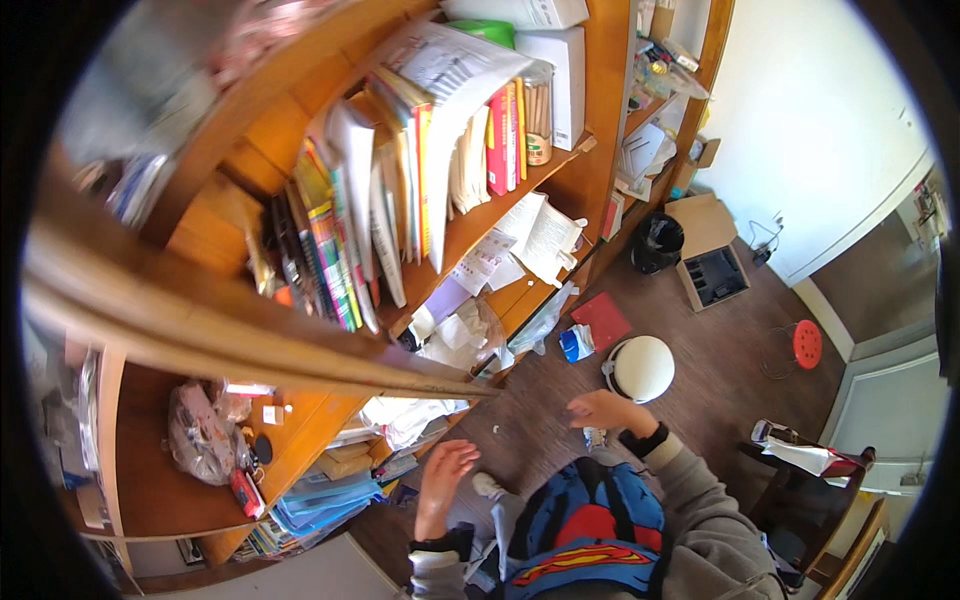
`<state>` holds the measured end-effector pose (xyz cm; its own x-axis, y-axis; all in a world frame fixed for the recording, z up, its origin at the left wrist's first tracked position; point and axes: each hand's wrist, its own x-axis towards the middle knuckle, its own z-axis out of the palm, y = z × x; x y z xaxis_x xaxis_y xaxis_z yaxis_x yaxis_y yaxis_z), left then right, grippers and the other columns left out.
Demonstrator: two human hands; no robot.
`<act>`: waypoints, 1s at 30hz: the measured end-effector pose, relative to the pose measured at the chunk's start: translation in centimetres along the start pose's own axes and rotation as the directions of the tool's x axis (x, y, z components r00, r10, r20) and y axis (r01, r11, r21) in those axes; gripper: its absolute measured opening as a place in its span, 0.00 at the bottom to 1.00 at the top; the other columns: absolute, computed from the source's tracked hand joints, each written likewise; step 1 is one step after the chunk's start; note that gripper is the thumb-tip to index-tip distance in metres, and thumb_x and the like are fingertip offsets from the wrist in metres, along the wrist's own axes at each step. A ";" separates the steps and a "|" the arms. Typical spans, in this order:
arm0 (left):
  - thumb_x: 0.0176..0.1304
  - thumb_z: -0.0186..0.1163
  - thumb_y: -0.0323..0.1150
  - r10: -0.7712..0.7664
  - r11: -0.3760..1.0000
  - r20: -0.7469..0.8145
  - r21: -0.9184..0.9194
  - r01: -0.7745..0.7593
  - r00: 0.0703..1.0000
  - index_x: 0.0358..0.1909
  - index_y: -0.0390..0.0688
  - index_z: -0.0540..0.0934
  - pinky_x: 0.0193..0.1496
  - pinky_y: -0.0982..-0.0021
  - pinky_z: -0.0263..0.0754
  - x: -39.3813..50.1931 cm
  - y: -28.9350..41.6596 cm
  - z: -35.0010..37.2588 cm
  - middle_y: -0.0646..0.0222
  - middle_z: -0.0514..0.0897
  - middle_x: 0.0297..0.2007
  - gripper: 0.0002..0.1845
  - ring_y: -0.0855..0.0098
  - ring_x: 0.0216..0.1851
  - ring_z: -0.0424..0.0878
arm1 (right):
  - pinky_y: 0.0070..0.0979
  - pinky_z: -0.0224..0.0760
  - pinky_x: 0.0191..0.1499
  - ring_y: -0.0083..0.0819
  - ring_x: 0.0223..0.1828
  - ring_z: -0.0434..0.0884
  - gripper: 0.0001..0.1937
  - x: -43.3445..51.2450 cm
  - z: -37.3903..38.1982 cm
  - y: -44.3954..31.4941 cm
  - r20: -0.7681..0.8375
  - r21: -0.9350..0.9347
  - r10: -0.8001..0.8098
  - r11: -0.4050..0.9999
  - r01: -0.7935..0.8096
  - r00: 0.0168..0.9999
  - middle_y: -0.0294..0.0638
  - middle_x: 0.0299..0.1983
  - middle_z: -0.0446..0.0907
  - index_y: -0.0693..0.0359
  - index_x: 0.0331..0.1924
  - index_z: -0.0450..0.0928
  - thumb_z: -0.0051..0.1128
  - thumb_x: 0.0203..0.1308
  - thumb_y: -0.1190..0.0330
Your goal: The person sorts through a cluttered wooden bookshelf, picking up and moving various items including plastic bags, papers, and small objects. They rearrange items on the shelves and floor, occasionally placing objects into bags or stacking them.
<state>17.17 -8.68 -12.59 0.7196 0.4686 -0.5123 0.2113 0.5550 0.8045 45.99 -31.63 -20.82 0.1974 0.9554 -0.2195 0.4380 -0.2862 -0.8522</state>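
My left hand (445, 480) is raised before the lower shelves, its fingers loosely bent and nothing visible in it. To the right, my right hand (613, 412) hangs in front of my body, fingers slightly curled, with no object showing in them. Just beyond it on the floor stands a round white-topped stool (643, 367). Ahead is a wooden bookcase (607, 67) holding a row of upright books (506, 139). A jar of wooden sticks (537, 112) stands at the end of that row. An open book (544, 232) and crumpled papers (457, 337) lie on the shelf below.
On the floor are a red flat item (602, 319), a blue-and-white packet (576, 343), a black bin (657, 241), an open cardboard box (712, 277) and a red round stool (807, 344). A chair (806, 502) stands at right. Plastic bags (201, 435) sit on the left shelf.
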 end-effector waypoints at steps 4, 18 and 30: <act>0.74 0.50 0.34 -0.090 0.994 0.025 0.068 0.088 0.996 0.58 0.41 0.71 0.55 0.71 0.72 7.3 -2.2 5.3 0.62 0.79 0.54 0.15 0.68 0.55 0.79 | 0.34 0.78 0.45 0.42 0.43 0.85 0.20 0.6 -2.6 8.4 -0.062 -0.120 0.180 0.975 -0.186 0.982 0.47 0.39 0.85 0.66 0.48 0.77 0.63 0.59 0.59; 0.71 0.49 0.31 0.075 0.880 0.060 -0.474 -0.037 0.995 0.74 0.62 0.54 0.67 0.63 0.60 49.4 -8.3 8.0 0.65 0.67 0.66 0.32 0.63 0.65 0.67 | 0.33 0.80 0.43 0.42 0.41 0.86 0.17 7.0 1.7 16.8 -0.110 0.233 0.113 0.969 -0.084 0.988 0.52 0.42 0.83 0.67 0.48 0.76 0.64 0.60 0.65; 0.65 0.61 0.25 0.698 0.696 -0.619 0.465 -0.547 0.361 0.51 0.38 0.73 0.51 0.74 0.74 41.0 -6.4 4.6 0.66 0.75 0.43 0.14 0.71 0.48 0.75 | 0.32 0.78 0.45 0.40 0.41 0.84 0.15 13.5 -2.7 19.6 -0.308 -0.086 0.073 0.991 -0.104 0.949 0.45 0.40 0.83 0.63 0.50 0.76 0.61 0.59 0.72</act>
<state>48.34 3.83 -37.33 -0.0021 0.9817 0.1906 0.0611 -0.1901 0.9799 59.64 -24.52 -39.19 0.4890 0.8634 -0.1243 0.4885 -0.3891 -0.7810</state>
